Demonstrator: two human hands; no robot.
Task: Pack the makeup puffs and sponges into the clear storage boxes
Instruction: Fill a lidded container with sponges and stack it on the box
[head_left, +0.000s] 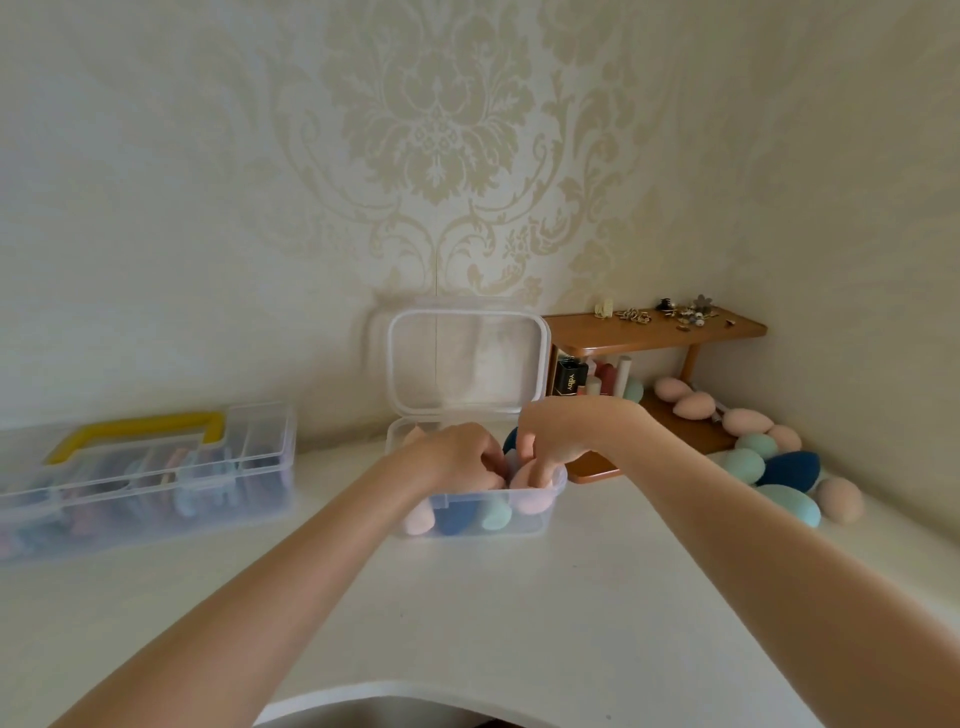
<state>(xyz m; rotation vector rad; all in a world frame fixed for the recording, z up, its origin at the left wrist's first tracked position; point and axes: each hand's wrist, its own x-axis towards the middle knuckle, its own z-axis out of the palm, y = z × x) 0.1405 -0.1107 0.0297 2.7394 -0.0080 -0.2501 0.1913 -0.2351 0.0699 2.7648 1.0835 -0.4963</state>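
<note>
A clear storage box (524, 525) stands mid-table with its lid (467, 358) tipped up against the wall. Pink, dark blue and teal egg-shaped sponges lie inside. Both hands reach into it from above. My left hand (457, 457) is curled over the contents, its fingertips closed on a pale sponge (511, 460) in the middle. My right hand (550, 436) points its fingers down and pinches a pink sponge (530, 499) at the box's right end. A dark blue sponge (510, 440) peeks out behind the hands.
Loose pink, teal and dark blue sponges (779, 467) lie piled at the right by the wall. A wooden shelf (649, 332) carries small trinkets, with bottles beneath it. At the left sits a shut clear organiser (156, 478) with a yellow handle.
</note>
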